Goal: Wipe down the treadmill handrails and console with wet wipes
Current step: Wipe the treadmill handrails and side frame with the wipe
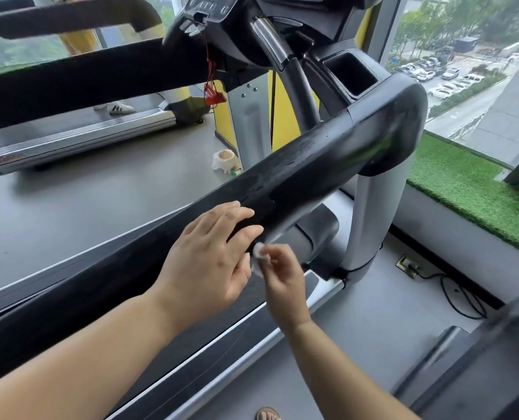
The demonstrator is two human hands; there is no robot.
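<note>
Beside the black handrail [297, 168], right hand [282, 280] pinches a bunched wet wipe [258, 250]; left hand [209, 262] rests open-fingered on the rail. Recommend unfolding the wipe and wiping firmly lengthwise, underside included.

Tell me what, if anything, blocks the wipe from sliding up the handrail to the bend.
Nothing visible does. The wet wipe, pinched in the right hand, sits at the handrail beside the left hand, which rests behind it. The black surface ahead, up to the curved corner, is bare.
</note>
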